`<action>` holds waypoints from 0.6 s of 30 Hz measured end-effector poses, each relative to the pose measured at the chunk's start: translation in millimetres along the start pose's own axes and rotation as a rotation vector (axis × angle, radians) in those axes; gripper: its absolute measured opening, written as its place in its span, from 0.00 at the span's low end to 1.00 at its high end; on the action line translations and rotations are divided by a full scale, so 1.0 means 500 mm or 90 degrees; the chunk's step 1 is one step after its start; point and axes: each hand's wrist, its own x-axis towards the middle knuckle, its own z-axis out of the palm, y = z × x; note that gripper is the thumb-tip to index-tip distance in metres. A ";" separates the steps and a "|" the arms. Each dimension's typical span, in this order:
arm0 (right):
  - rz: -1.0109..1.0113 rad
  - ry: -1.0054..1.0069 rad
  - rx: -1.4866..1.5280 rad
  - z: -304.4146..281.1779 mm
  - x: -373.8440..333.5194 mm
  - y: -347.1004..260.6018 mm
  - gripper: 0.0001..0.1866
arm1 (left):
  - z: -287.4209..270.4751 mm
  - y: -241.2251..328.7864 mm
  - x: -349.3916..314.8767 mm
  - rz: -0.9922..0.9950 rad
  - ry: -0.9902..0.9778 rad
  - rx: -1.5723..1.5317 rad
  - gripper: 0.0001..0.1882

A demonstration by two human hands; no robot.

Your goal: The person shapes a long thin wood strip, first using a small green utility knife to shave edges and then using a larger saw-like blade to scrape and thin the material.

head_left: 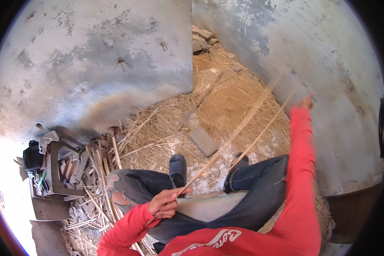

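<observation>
My left hand (pixel 164 204) is closed around the lower end of a long, thin, pale cane-like strip (pixel 232 137) above my left thigh. The strip slants up and away to the right, and its far end blurs in front of the metal sheet. A second, thinner strip (pixel 264 129) runs nearly alongside it, to the right, rising from between my legs; what supports it is not clear. My right hand (pixel 306 102) is far out at the end of my stretched arm, close to the right metal sheet. Motion smears its fingers, and I cannot make out whether they hold anything.
Large grey metal sheets stand at the left (pixel 115 51) and right (pixel 333 85). Straw and chips (pixel 230 85) cover the ground, with a flat grey block (pixel 203 141) in front of my shoes. More strips (pixel 102 170) and a broken frame (pixel 57 170) full of scraps lie at the left.
</observation>
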 end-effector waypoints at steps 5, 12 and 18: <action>0.124 -0.089 0.227 0.025 -0.049 -0.027 0.36 | -0.008 0.008 0.041 0.154 0.111 -0.036 0.25; -0.289 -0.330 0.160 -0.002 -0.210 -0.234 0.35 | 0.000 0.008 0.084 0.181 0.106 0.063 0.25; -0.529 -0.703 0.170 -0.178 -0.620 -0.344 0.31 | -0.011 0.012 0.124 0.265 0.151 0.206 0.25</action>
